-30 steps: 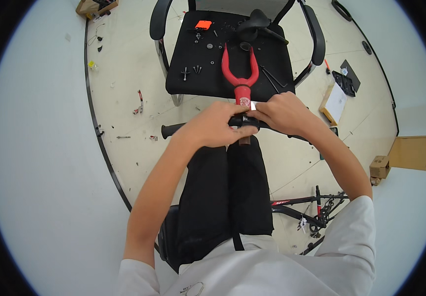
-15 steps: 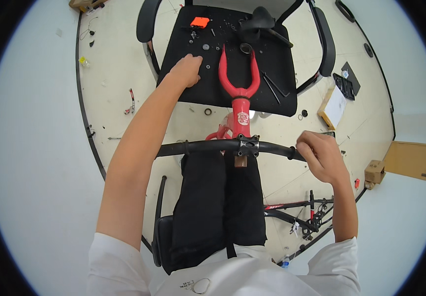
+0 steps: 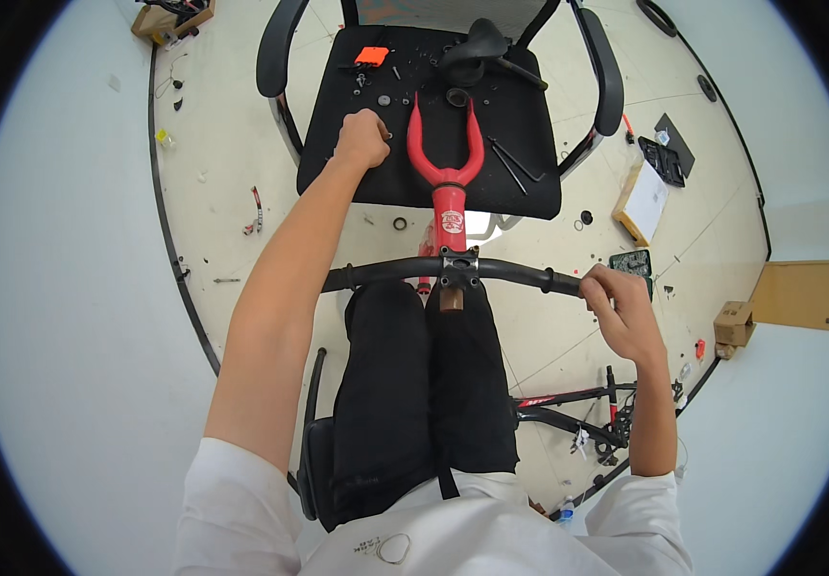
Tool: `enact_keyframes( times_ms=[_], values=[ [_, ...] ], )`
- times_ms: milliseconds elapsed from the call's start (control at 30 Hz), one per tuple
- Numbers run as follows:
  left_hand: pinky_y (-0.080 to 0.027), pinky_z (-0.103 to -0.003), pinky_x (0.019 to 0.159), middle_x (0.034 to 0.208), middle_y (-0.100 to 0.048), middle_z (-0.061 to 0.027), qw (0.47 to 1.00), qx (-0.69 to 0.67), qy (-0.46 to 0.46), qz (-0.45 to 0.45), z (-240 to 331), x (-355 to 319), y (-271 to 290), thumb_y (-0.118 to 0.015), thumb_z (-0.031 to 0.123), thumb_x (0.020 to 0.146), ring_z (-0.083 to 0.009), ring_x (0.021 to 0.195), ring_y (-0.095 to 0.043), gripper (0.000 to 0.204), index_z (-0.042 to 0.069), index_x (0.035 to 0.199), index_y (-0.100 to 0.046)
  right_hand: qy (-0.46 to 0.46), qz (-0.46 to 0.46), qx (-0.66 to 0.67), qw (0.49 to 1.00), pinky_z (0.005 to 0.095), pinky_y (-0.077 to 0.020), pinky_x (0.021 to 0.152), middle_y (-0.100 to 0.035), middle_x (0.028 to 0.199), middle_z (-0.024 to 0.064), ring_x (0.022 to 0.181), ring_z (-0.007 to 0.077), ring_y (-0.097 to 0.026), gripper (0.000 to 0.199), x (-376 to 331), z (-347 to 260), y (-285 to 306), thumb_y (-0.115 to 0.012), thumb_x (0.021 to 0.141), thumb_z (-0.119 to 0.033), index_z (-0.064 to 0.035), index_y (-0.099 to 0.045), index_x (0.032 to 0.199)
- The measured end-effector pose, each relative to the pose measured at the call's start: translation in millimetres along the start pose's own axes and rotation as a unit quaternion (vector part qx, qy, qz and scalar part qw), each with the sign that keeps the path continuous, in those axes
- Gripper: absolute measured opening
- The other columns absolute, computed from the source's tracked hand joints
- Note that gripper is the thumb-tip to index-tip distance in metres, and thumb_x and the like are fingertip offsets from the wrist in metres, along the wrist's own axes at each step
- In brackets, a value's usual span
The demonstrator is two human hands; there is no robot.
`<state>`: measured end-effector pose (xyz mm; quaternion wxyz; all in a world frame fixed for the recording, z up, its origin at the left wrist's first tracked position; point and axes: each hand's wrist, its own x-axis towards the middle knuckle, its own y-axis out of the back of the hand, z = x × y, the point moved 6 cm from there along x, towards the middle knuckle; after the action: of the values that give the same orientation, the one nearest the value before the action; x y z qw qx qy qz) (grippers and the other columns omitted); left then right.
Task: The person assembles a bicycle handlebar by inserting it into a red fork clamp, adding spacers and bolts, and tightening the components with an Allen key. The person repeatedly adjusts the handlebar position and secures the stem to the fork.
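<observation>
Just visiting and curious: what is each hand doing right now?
Left hand: curled over the chair seat; whether closed or holding anything cannot be told.
Right hand: closed on the handlebar.

White short-slv T-shirt [image 3: 472,528], btm centre of frame, loose cut, soft grey shading in the folds. L sleeve [image 3: 237,499], lower left, wide w/ a plain hem; R sleeve [image 3: 640,509], lower right, same white, creased. Small dark print [image 3: 376,548] on the shirt front, btm edge just L of centre: tiny lettering next to a thin oval outline. Black trousers [image 3: 385,384], lower-mid frame, matte, plain fabric. Narrow black strap [image 3: 447,483] at the waist, btm centre, approx. finger-thin. L forearm [image 3: 285,259] & R forearm [image 3: 652,413] bare.
</observation>
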<state>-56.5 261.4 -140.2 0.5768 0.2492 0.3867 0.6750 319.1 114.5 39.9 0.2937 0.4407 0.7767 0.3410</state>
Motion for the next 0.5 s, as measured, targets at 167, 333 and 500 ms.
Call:
enact_keyframes(
  times_ms=[167, 333, 500],
  values=[
    [-0.057, -0.039, 0.087, 0.092, -0.075, -0.0195, 0.997, -0.03, -0.04, 0.051, 8.1, -14.6, 32.4, -0.078, 0.003, 0.071, -0.0339, 0.092, -0.072, 0.018, 0.005, 0.089, -0.08, 0.02, 0.021, 0.035, 0.999, 0.034, -0.0347, 0.052, -0.047, 0.058, 0.0102, 0.052, 0.0202, -0.043, 0.029, -11.9, 2.5, -3.8, -0.062, 0.097, -0.021, 0.0027, -0.061, 0.081],
    [-0.058, -0.031, 0.077, 0.087, -0.077, -0.0132, 0.978, -0.161, -0.099, 0.084, 51.9, -59.1, 84.0, -0.082, 0.008, 0.076, -0.0219, 0.08, -0.075, 0.019, 0.0, 0.092, -0.077, 0.043, 0.067, 0.111, 0.991, 0.0293, -0.0342, 0.051, -0.051, 0.058, 0.0054, 0.052, 0.0113, -0.043, 0.024, -20.2, -6.2, -8.3, -0.066, 0.095, -0.016, 0.0035, -0.062, 0.081],
    [-0.058, -0.027, 0.077, 0.088, -0.076, -0.0101, 0.946, -0.273, -0.157, -0.078, 119.5, -165.5, 93.8, -0.078, 0.001, 0.082, -0.0153, 0.085, -0.074, 0.014, -0.003, 0.094, -0.074, 0.044, 0.088, 0.185, 0.978, 0.0234, -0.0414, 0.055, -0.058, 0.063, 0.0024, 0.056, 0.0073, -0.053, 0.02, -19.9, -27.3, -32.0, -0.065, 0.095, -0.013, 0.0021, -0.062, 0.082]
  ],
)
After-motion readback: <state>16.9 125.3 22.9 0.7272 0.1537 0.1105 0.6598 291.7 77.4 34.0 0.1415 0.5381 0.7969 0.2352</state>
